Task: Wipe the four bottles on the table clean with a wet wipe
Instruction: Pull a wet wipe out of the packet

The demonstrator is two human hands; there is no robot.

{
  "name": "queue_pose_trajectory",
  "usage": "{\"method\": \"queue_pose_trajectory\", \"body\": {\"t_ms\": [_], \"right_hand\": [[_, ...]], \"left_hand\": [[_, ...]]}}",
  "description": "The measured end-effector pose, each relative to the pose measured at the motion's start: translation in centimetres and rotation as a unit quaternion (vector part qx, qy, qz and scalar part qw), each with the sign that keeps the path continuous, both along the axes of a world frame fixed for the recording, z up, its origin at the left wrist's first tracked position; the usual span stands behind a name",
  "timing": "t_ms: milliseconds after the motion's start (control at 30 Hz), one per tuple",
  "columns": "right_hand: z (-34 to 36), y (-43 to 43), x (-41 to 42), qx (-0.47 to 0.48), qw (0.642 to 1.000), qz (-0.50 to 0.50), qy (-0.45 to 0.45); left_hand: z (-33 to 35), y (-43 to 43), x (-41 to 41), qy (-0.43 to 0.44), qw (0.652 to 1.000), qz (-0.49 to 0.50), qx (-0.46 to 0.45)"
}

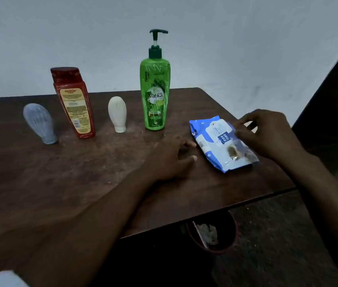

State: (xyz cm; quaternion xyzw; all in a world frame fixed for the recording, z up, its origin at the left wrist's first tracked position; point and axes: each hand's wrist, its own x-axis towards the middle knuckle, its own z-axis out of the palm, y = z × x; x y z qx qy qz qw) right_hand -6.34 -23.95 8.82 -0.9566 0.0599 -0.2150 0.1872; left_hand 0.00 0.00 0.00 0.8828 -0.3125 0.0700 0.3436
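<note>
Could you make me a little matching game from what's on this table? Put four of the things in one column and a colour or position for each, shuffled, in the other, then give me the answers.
Things:
1. pump bottle
2. flat-sided bottle
3. wipes pack
4. bin

Descriptions:
A. red, standing second from the left in the row
B. blue and white, lying flat under the right hand
C. on the floor beside the table, crumpled white material inside
D. green, tallest in the row

Pairs: 1-D, 2-A, 3-B, 4-C
</note>
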Motion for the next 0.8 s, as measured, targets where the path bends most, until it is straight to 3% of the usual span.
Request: {"method": "queue_pose_trajectory", "body": {"t_ms": [233, 433, 800], "right_hand": [[-1.8, -0.5, 0.6, -0.047, 0.997, -0.008, 0.064], [-2.8, -1.1, 1.9, -0.028, 0.995, -0.021, 0.093], [-2.7, -0.6, 3.6, -0.144, 0.973, -0.018, 0.179]], "left_hand": [[0.2, -0.8, -0.4, -0.025, 0.996, -0.077, 0.035], [0.2, -1.0, -0.6, -0.035, 0.993, -0.077, 0.08], [-0.1, -1.2, -0.5, -0.04, 0.991, -0.073, 0.101]]}}
